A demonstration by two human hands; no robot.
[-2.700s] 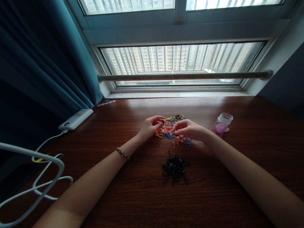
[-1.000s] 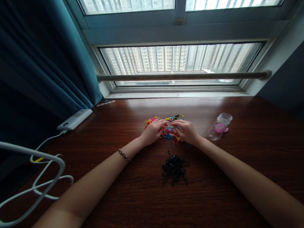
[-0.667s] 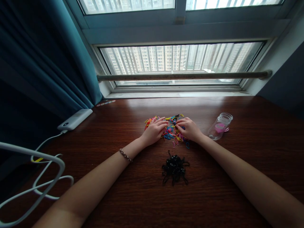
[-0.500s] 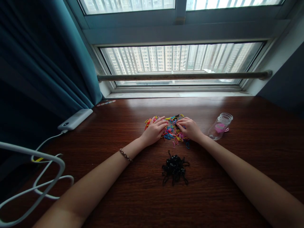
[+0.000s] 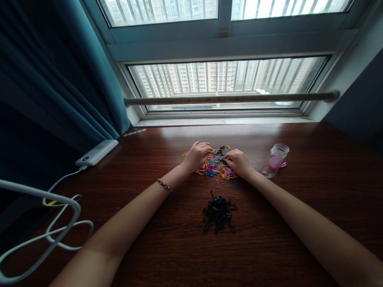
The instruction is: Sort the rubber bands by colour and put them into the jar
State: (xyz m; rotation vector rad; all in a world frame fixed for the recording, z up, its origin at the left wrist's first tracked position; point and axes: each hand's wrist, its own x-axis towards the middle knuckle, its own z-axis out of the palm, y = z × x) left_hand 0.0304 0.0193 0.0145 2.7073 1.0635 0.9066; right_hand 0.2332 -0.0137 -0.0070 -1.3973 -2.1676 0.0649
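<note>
A loose pile of small coloured elastic hair ties, yellow, red, blue and pink, lies on the brown wooden table. My left hand rests over the pile's left side, its fingers reaching out across the ties and their tips partly hidden. At the right edge of the pile, my right hand has thumb and fingers pinched together. Whatever is in that pinch is too small to make out. Nearer to me sits a separate heap of black hair ties, touched by neither hand.
Right of my right hand stands a clear open jar with a pink patch, leaning in view. A white power bank with a white cable lies at the left by the blue curtain. A rail crosses the window behind.
My left hand has shifted slightly right and away from me over the pile, uncovering coloured ties at its near side. My right hand stays pinched at the pile's right edge.
</note>
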